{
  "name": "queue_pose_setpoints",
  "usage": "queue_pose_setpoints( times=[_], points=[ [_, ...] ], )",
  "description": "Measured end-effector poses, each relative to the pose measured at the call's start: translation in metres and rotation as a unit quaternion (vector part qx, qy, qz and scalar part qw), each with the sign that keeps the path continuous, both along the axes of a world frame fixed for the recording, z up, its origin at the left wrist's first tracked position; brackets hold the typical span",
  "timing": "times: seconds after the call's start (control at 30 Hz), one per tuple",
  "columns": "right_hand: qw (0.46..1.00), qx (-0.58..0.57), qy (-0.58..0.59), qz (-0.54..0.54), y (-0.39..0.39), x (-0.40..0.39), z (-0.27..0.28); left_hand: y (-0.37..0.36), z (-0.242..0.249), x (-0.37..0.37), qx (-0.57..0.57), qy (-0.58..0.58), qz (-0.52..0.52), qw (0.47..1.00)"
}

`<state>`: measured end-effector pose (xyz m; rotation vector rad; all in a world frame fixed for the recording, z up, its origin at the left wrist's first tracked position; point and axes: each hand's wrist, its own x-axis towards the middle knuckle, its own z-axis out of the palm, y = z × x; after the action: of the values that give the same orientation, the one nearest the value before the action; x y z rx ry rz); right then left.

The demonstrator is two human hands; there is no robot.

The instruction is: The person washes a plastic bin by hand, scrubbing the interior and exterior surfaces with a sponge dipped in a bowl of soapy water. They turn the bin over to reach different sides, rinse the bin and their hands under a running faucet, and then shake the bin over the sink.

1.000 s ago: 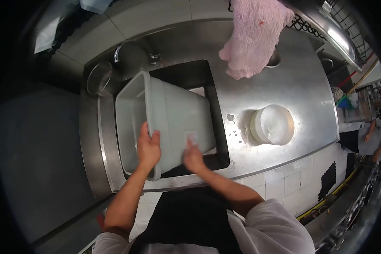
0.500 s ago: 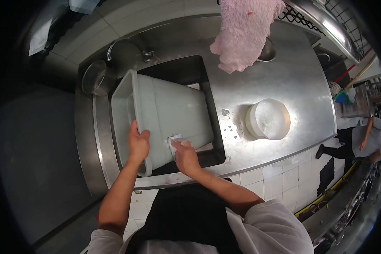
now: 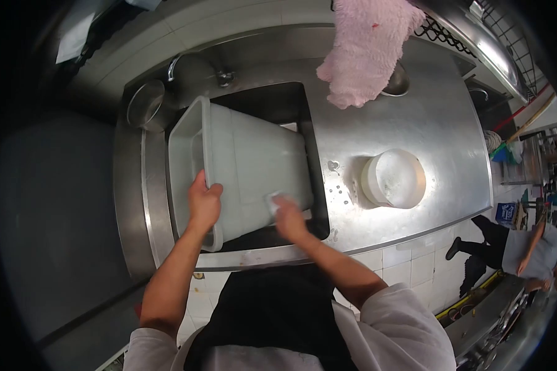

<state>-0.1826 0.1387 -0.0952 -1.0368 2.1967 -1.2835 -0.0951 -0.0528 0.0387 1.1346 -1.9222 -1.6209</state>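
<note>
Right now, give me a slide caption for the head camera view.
Left hand grips the rim of a white tub tipped in the steel sink while the right hand presses a scrubbing pad against its side.

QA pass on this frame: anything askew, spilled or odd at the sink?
The white plastic tub lies tipped on its side across the sink; the left hand grips its rim, the right hand presses a small pad to its wall. Droplets spot the steel counter. Nothing looks damaged.

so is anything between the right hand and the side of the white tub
Only a small white scrub pad: the right hand presses it against the tub, which lies tilted in the sink. The left hand grips the tub's rim directly.
</note>
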Motion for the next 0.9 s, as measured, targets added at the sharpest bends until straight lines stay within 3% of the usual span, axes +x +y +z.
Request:
queue_pose_setpoints(
  times=[0.03,0.17,0.2,0.23,0.27,0.3,0.37,0.47,0.53,0.6,0.63,0.7,0.73,0.8,0.83,0.9],
  points=[
    [0.995,0.091,0.029,-0.027,0.009,-0.007,-0.023,0.002,0.0,0.001,0.013,0.012,0.007,1.0],
    [0.974,0.181,-0.055,-0.122,0.019,-0.02,-0.047,0.005,0.0,0.004,0.027,0.005,0.013,1.0],
    [0.961,0.274,0.041,0.021,0.013,-0.012,-0.03,0.008,0.003,0.003,0.034,0.013,0.026,0.999],
    [0.91,0.356,0.137,0.162,0.004,-0.003,-0.014,0.007,0.005,0.0,0.038,0.023,0.038,0.998],
    [0.971,0.212,0.095,0.063,-0.001,0.02,0.0,0.005,0.005,0.0,0.039,0.026,0.038,0.998],
    [0.996,0.063,0.05,-0.038,-0.002,0.045,0.016,0.004,0.002,0.001,0.038,0.022,0.036,0.998],
    [0.997,-0.024,-0.062,-0.046,-0.009,0.07,0.079,0.006,-0.003,0.003,0.044,0.017,0.031,0.998],
    [0.999,-0.026,0.0,-0.029,-0.001,0.053,0.039,0.005,-0.001,0.001,0.053,0.01,0.032,0.998],
    [0.989,0.119,0.086,-0.013,0.013,0.023,-0.046,0.009,0.005,0.0,0.034,0.016,0.038,0.999],
    [0.957,0.286,-0.036,-0.021,0.012,-0.012,-0.036,0.006,-0.002,0.001,0.042,0.02,0.029,0.998],
    [0.958,0.285,-0.035,-0.021,0.012,-0.01,-0.024,0.005,-0.007,0.003,0.05,0.024,0.023,0.998],
    [0.972,0.233,0.007,-0.012,0.004,0.001,0.02,0.002,-0.01,0.005,0.044,0.017,0.017,0.999],
    [0.979,0.079,0.184,-0.04,0.001,0.026,-0.056,-0.001,-0.009,0.003,0.036,0.013,0.013,0.999],
    [0.998,-0.03,0.042,-0.026,-0.02,0.045,0.039,-0.013,-0.003,-0.002,0.078,-0.038,0.001,0.996],
    [0.998,-0.036,0.046,-0.029,-0.025,0.043,0.051,-0.02,0.001,-0.011,0.122,-0.09,-0.011,0.988],
    [0.995,-0.1,0.023,0.006,-0.032,0.041,0.062,-0.04,0.025,-0.042,0.171,-0.06,-0.009,0.983]
  ],
)
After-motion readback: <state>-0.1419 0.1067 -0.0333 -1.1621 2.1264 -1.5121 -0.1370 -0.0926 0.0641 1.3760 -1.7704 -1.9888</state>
